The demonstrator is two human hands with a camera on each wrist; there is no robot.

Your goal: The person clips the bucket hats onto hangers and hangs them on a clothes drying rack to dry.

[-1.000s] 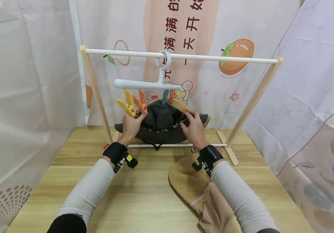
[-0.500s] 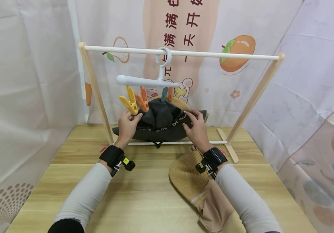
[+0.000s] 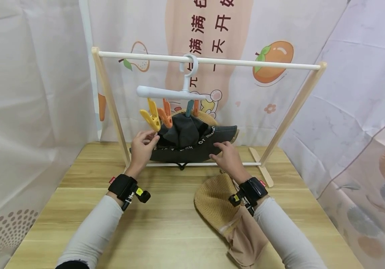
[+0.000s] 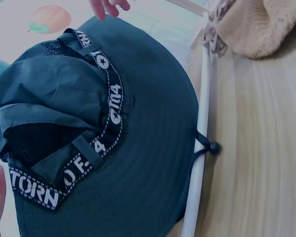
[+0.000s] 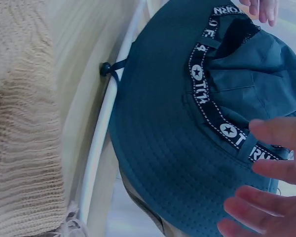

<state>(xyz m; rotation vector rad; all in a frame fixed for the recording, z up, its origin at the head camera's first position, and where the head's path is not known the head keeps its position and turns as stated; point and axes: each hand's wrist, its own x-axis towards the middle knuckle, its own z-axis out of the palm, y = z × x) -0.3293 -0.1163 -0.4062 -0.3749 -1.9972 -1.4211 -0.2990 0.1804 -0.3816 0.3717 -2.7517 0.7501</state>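
A dark bucket hat [image 3: 182,149] with a white-lettered band hangs under the pale blue hanger [image 3: 165,93]. A teal clothespin [image 3: 189,108] grips its crown top. My left hand [image 3: 142,149] is at the hat's left side, thumb and forefinger close together just below the yellow clothespin [image 3: 151,117]; I see nothing held. Beside that hangs an orange clothespin [image 3: 166,115]. My right hand [image 3: 228,160] lies by the right brim, its fingers spread in the right wrist view and apart from each other. Whether either hand touches the hat I cannot tell.
The hanger hooks over the top bar [image 3: 246,64] of a wooden rack, whose lower bar [image 3: 205,164] runs by the brim. Behind the dark hat shows a tan hat [image 3: 209,119]. A tan knitted hat [image 3: 214,198] and a beige-pink cloth [image 3: 246,239] lie on the table [image 3: 152,231].
Both hands have drawn back a little from the hat, the left moving left and down, the right moving down. The right brim now shows more fully. The hanger and clothespins have shifted slightly.
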